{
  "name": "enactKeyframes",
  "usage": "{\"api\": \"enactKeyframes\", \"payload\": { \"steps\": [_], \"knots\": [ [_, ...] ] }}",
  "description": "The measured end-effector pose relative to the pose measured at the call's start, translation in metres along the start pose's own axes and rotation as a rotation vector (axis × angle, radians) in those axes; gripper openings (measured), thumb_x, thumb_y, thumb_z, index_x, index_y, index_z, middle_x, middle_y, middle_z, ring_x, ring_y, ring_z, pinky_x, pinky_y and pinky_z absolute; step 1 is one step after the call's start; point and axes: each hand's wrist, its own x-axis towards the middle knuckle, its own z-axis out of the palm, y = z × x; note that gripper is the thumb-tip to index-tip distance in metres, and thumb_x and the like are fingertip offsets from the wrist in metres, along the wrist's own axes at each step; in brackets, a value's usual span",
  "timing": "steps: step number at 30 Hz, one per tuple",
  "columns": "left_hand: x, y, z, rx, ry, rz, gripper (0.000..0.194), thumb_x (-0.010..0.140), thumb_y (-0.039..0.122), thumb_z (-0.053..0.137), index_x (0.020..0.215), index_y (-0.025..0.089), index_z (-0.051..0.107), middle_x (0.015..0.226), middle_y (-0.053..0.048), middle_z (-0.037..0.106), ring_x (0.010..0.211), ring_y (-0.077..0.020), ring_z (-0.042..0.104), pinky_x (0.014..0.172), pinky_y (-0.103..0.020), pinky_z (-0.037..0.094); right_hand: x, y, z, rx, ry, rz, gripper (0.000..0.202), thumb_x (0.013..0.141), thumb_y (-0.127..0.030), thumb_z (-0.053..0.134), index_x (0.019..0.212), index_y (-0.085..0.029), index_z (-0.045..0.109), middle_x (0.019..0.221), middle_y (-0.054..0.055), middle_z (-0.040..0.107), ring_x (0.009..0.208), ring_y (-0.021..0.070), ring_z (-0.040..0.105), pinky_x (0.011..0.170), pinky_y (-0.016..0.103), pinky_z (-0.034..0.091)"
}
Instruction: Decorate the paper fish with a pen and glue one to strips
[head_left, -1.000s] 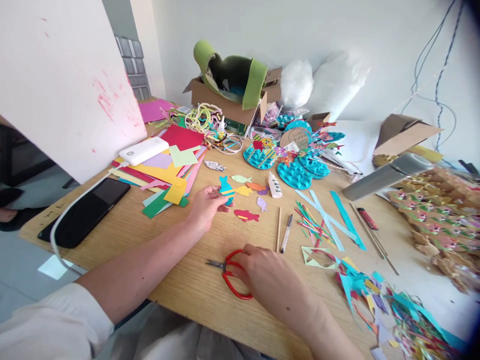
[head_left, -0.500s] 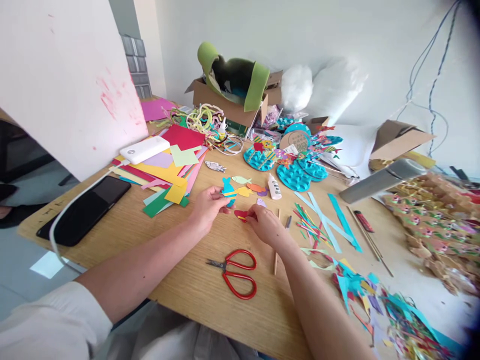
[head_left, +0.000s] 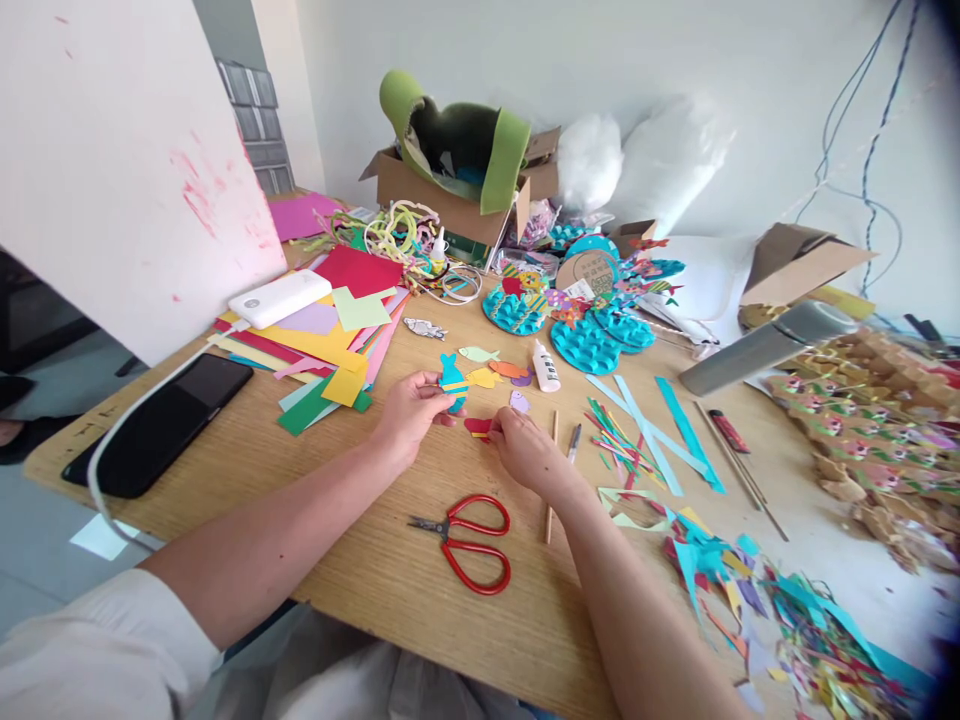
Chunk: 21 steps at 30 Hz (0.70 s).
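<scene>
A blue paper fish [head_left: 452, 380] with yellow strips across its body is pinched upright between the thumb and fingers of my left hand [head_left: 409, 415]. My right hand [head_left: 521, 445] is closed at the edge of a red paper cut-out [head_left: 475, 427] with a bit of yellow at its lower side; its fingertips partly hide the cut-out. Beyond my hands lie a pale green paper fish [head_left: 478, 354], a yellow one [head_left: 484, 377], an orange one [head_left: 508, 370] and a purple one [head_left: 519, 401]. Red-handled scissors [head_left: 477, 545] lie in front of me.
A white glue bottle [head_left: 547, 367] stands behind the fish. Thin paper strips [head_left: 621, 435], a wooden stick [head_left: 552, 480] and a pen [head_left: 574, 442] lie rightward. Coloured paper [head_left: 345, 385], a power bank [head_left: 280, 297] and a phone [head_left: 165, 420] are at left; a metal flask [head_left: 757, 350] lies right.
The blue fish has turned slightly in my left hand, showing more of its striped face. My right hand stays at the red cut-out. The whole view has shifted a little.
</scene>
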Motion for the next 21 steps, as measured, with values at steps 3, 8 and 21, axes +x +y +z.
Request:
{"api": "enactKeyframes", "payload": {
  "steps": [3,8,21],
  "knots": [
    [-0.0002,-0.0001,0.0001,0.003,-0.001,0.001,0.022,0.066,0.009,0.070,0.087,0.012,0.062,0.072,-0.004,0.072,0.059,-0.0153,0.069,0.049,-0.020,0.049,-0.0002,0.0012,-0.0003,0.036,0.013,-0.004,0.010,0.091,-0.011,0.049,0.087,-0.016,0.056,0.091,0.011,0.066,0.088,0.0206,0.061,0.073,0.027,0.038],
    [-0.0008,-0.0001,-0.0003,0.010,0.000,0.000,0.023,0.066,0.009,0.070,0.086,0.012,0.061,0.073,-0.005,0.072,0.058,-0.0153,0.068,0.049,-0.021,0.049,0.0015,0.0046,0.0027,0.114,0.016,-0.064,0.004,0.090,-0.013,0.055,0.091,-0.015,0.058,0.094,0.008,0.064,0.091,0.0187,0.059,0.078,0.026,0.039],
    [-0.0017,0.0004,0.0001,0.026,-0.005,-0.004,0.023,0.065,0.010,0.070,0.087,0.012,0.062,0.073,-0.005,0.072,0.058,-0.0150,0.068,0.048,-0.021,0.048,-0.0002,0.0021,0.0073,0.027,0.026,-0.091,0.006,0.091,-0.011,0.053,0.088,-0.014,0.057,0.094,0.009,0.062,0.090,0.0197,0.057,0.079,0.027,0.039]
  ]
}}
